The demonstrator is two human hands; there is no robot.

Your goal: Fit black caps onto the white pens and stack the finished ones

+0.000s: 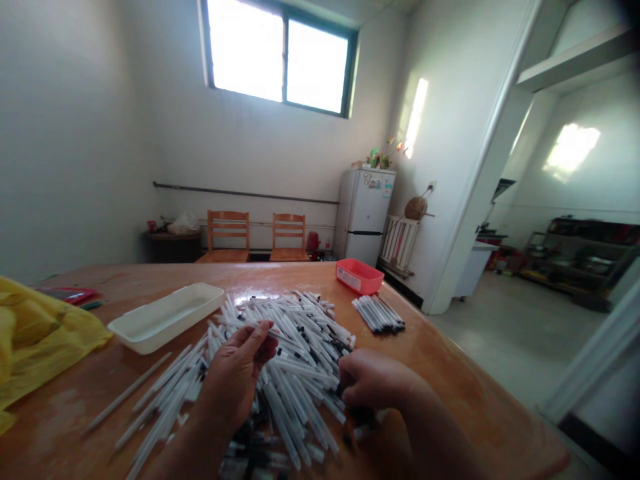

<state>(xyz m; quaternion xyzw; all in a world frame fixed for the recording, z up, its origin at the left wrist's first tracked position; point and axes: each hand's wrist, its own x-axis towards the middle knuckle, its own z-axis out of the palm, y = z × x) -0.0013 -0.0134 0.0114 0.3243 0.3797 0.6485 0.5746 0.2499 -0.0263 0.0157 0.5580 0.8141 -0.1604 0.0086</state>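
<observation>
A large heap of translucent white pen barrels [300,387], some with black parts, is spread over the wooden table. My left hand [240,373] is above the heap's left side, its thumb and fingers pinched on what looks like a pen barrel, mostly hidden by the fingers. On the heap's right edge, my right hand [375,380] has its fingers curled inward near small black parts [363,420]. What those fingers hold, if anything, is hidden. To the right, a neat row of black-tipped pens [379,315] lies side by side.
An off-white tray [167,317] stands left of the heap, and a pink-red basket [359,277] stands at the back right. A yellow plastic bag [45,340] covers the left corner. Beyond the table [450,387] are two wooden chairs [229,233] and a fridge [367,213].
</observation>
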